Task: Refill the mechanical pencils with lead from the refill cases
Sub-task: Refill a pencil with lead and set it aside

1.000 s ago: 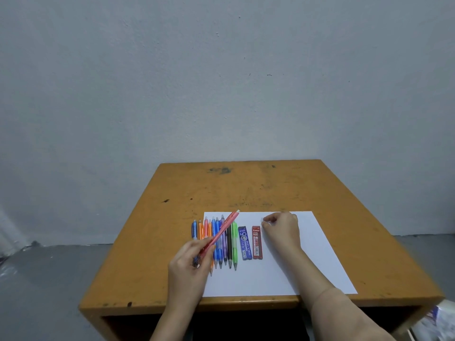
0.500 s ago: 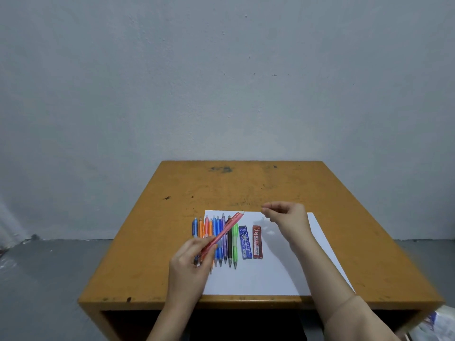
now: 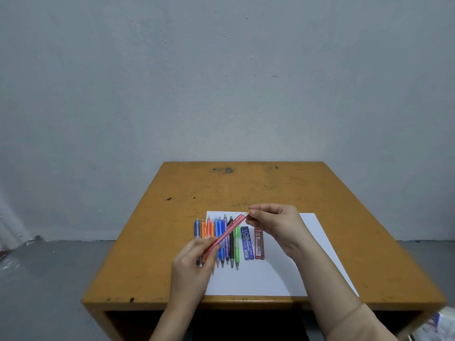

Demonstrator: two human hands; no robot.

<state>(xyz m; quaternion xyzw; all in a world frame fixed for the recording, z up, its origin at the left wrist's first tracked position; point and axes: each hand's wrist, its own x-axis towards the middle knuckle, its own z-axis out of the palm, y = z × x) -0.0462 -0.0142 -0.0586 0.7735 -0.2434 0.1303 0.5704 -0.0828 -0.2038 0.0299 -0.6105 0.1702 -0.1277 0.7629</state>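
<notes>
My left hand (image 3: 190, 260) grips the lower end of a red mechanical pencil (image 3: 227, 233), held slanted above the row of pencils. At its upper end my right hand (image 3: 273, 221) pinches a small cap against the pencil's top between thumb and forefinger. Several mechanical pencils (image 3: 225, 238) in blue, orange, purple, black and green lie side by side on a white sheet of paper (image 3: 266, 276). A blue lead refill case (image 3: 247, 243) and a red lead refill case (image 3: 258, 244) lie just right of them.
The paper lies on a worn yellow wooden desk (image 3: 246, 188) that stands against a grey wall. Grey floor shows on both sides. Something printed in white and blue (image 3: 440, 326) peeks in at the bottom right corner.
My right hand lifted off the paper and moved left to the top end of the red pencil. My left hand kept holding the pencil at about the same slant.
</notes>
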